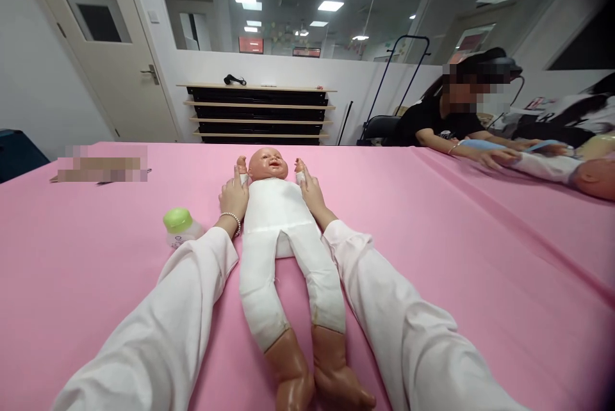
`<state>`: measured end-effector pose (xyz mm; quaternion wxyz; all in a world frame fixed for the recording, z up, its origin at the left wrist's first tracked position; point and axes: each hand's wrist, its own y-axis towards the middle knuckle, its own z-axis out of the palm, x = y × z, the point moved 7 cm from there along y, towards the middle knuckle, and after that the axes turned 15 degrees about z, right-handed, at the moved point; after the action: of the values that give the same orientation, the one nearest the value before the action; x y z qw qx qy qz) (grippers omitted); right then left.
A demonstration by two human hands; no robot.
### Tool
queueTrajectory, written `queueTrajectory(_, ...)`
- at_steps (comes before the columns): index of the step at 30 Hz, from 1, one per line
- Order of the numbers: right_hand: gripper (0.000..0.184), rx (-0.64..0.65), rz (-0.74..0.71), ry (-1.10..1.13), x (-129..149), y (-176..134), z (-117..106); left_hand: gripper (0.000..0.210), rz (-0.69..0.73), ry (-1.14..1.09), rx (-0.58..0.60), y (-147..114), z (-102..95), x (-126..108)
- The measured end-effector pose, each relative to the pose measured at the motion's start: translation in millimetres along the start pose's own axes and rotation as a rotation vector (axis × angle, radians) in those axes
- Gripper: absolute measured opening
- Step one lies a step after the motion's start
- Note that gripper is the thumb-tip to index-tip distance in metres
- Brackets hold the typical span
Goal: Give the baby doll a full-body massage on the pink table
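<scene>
A baby doll [271, 209] lies on its back on the pink-covered table, its head at the far end and its feet toward me. The body is white cloth; the head, hands and feet are brown plastic. My left hand [234, 196] is closed round the doll's arm on the left side, just below its small raised hand. On the other side my right hand [313, 196] grips the opposite arm the same way. Both doll arms are bent up beside the head, mostly hidden by my fingers. A bottle with a green cap [179, 222] stands left of my left wrist.
The pink sheet [423, 238] covers the whole table. At the right, a co-worker [437, 116] in a black top handles another doll [552, 166]. A blurred flat item [103, 168] lies at the far left. Behind stand a black shelf rack [259, 113] and a door [103, 46].
</scene>
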<state>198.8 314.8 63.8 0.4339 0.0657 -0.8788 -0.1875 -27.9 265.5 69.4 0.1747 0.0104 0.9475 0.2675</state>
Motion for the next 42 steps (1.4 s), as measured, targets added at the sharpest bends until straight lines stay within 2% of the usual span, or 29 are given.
queueTrajectory(3, 0.049, 0.018, 0.052, -0.015, -7.3, 2.7, 2.4, 0.054, -0.026, -0.054, 0.024, 2.1, 3.4, 3.8)
queueTrajectory(8, 0.046, 0.019, 0.122, -0.017, -16.8, 8.0, 4.9, 0.051, -0.095, -0.085, 0.127, 4.0, 10.1, 12.4)
queueTrajectory(11, 0.045, 0.007, 0.149, -0.016, -18.2, 8.2, 3.8, 0.049, -0.076, -0.096, 0.119, 5.2, 11.3, 13.7)
queueTrajectory(13, 0.046, 0.010, 0.143, -0.009, -16.3, 6.2, 2.5, 0.048, -0.066, -0.117, 0.093, 5.0, 12.3, 14.9)
queueTrajectory(16, 0.046, 0.010, 0.057, 0.043, -7.6, 0.6, -1.8, 0.049, -0.054, -0.188, 0.015, 3.4, 11.5, 16.3)
queueTrajectory(18, 0.047, -0.033, 0.016, 0.083, -2.6, -3.1, -7.7, 0.049, -0.039, -0.239, -0.051, 1.9, 8.1, 15.9)
queueTrajectory(23, 0.059, -0.189, 0.046, 0.113, 2.4, -11.6, -22.5, 0.052, -0.056, -0.263, -0.159, -5.0, -6.6, 13.4)
queueTrajectory(26, 0.067, -0.231, 0.049, 0.134, 5.8, -19.5, -28.2, 0.060, -0.025, -0.267, -0.229, -12.1, -18.2, 8.8)
queueTrajectory(30, 0.074, -0.271, -0.026, 0.101, 14.4, -35.3, -37.2, 0.067, 0.033, -0.287, -0.296, -25.5, -30.9, 2.7)
queueTrajectory(33, 0.067, -0.248, -0.043, 0.152, 16.1, -47.0, -43.6, 0.071, 0.054, -0.282, -0.321, -36.6, -39.4, -1.2)
queueTrajectory(37, 0.048, -0.173, 0.033, 0.254, 12.0, -59.8, -48.2, 0.071, 0.100, -0.264, -0.370, -50.1, -51.9, -7.8)
queueTrajectory(42, 0.048, -0.119, 0.063, 0.319, 14.1, -75.6, -52.8, 0.071, 0.069, -0.273, -0.391, -64.3, -58.9, -7.0)
